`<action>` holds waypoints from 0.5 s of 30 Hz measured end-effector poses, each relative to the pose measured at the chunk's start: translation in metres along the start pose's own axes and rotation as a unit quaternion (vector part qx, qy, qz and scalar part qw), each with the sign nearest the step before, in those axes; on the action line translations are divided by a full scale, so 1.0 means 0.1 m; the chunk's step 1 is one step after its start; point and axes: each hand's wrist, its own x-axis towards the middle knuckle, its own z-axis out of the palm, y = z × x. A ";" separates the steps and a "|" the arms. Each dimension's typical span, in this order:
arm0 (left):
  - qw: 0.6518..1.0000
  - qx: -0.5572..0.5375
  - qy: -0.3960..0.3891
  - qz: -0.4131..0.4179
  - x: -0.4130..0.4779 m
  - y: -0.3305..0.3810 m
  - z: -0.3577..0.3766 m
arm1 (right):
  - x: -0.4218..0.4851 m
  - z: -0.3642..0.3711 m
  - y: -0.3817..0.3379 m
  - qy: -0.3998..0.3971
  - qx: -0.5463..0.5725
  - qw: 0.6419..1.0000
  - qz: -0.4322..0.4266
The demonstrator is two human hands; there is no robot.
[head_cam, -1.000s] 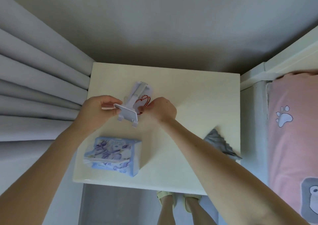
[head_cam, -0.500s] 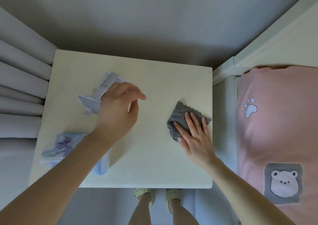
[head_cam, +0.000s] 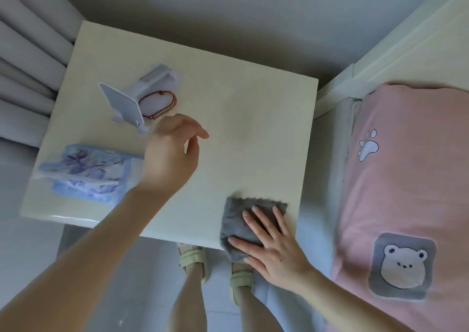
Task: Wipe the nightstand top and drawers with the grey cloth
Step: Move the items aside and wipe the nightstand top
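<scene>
Grey cloth (head_cam: 234, 223), 1, pressed under flat right hand (head_cam: 275, 251); left hand (head_cam: 168, 155), grip released, empty.

Far left: pale folding stand (head_cam: 127, 100), tilted, with red braided bracelet (head_cam: 173, 101) looped on its round base. Nearer, further left: floral tissue pack (head_cam: 86, 171), lying flat. Along left edge: grey pleated curtain (head_cam: 25, 82). At right: pink bedding (head_cam: 406, 179) with white paw print (head_cam: 368, 147) and, nearer, grey bear patch (head_cam: 402, 265). Nearest, low down: two feet in pale green sandals (head_cam: 193, 255) on the floor.
</scene>
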 end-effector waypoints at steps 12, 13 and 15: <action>0.996 0.022 0.057 -0.069 -0.49 -0.19 -0.09 | 1.95 -0.34 1.42 0.102 -0.015 0.947 0.306; 0.995 0.027 0.064 -0.073 -0.53 -0.22 -0.11 | 1.96 -0.27 1.15 0.112 -0.014 0.955 0.276; 0.994 0.031 0.069 -0.084 -0.58 -0.27 -0.14 | 1.64 -0.10 0.43 0.116 -0.003 0.983 0.140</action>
